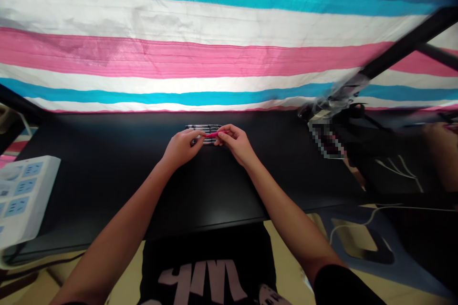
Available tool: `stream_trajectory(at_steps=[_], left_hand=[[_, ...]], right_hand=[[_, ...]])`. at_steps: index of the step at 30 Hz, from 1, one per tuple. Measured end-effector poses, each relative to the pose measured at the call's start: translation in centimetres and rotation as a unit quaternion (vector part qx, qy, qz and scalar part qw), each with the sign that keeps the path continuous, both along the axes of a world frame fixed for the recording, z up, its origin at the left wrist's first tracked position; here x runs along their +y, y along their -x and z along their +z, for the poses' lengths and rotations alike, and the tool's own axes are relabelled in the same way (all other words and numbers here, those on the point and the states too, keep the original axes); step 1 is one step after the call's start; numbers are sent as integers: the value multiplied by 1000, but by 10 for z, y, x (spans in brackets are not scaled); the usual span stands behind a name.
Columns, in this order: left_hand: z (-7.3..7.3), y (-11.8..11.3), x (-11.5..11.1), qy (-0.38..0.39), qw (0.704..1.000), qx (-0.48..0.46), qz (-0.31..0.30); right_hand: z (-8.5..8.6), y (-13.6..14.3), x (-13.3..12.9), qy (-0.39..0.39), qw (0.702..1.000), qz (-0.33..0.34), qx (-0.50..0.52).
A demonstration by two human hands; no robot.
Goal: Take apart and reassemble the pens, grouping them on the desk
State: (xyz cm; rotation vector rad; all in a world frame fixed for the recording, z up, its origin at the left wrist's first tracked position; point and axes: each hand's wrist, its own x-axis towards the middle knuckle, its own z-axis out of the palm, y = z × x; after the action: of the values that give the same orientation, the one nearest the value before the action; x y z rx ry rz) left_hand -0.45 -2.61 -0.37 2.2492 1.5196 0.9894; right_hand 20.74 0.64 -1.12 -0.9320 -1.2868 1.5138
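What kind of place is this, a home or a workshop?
Probably a makeshift desk at home: a black table set against a striped cloth backdrop, a power strip at its edge, and both hands holding a pink pen above more pens.

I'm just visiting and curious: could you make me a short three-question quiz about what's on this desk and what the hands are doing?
1. True or false: the left hand and right hand both grip the pink pen.
2. What lies on the black desk just behind the hands?
A. scissors
B. a row of pens
C. a cup
3. Which thing sits at the desk's left edge?

Key
1. True: each hand pinches one end.
2. B
3. A white power strip with blue sockets.
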Motion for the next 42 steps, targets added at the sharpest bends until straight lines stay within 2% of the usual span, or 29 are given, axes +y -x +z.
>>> stream_trajectory(at_steps=[8, 22, 27, 35, 42], left_hand=[[3, 1, 1, 8, 1000, -8, 1], [-2, 2, 2, -6, 1000, -22, 8], [-1, 1, 3, -9, 1000, -20, -6], [-4, 2, 3, -10, 999, -28, -39], [-4, 1, 3, -10, 999, -21, -36]], right_hand=[[1, 0, -1, 6, 1000, 5, 6], [1, 0, 1, 14, 998, -38, 52], [-2, -1, 1, -10, 999, -35, 16], [-4, 1, 0, -52, 998, 15, -37], [-9, 1, 0, -73, 995, 8, -61]])
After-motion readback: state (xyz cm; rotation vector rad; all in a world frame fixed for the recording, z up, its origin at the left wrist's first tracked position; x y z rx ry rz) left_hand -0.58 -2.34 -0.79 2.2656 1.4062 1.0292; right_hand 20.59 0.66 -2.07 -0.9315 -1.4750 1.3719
